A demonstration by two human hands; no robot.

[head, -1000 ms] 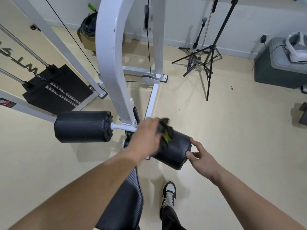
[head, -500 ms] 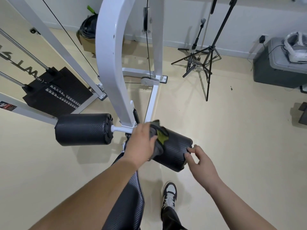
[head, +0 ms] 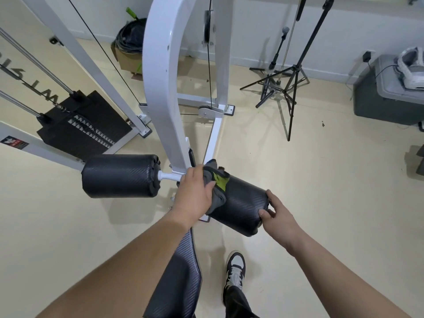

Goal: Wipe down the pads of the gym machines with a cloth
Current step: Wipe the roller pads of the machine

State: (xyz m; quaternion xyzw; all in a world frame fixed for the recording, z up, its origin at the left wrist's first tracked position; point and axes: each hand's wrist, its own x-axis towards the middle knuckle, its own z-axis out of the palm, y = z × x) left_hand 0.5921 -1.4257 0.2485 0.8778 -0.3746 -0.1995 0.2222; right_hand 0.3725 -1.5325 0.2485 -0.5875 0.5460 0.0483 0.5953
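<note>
Head view, two pads [head: 119, 175] [head: 243, 207], left hand [head: 195, 196] gripping one cloth [head: 218, 193], right hand [head: 278, 216]

The left hand [head: 193, 196] covers the inner end of the right roller pad [head: 241, 203] and much of the grey-and-green cloth [head: 218, 180]; its fingers are out of sight. The right hand [head: 278, 216] hides the pad's outer end face. The seat pad [head: 176, 283], half under the left forearm [head: 114, 271], and a trousered leg [head: 236, 304] run off the bottom edge. The grey bin [head: 390, 97] is cut by the right edge. The red label [head: 13, 142] is too small to read.
</note>
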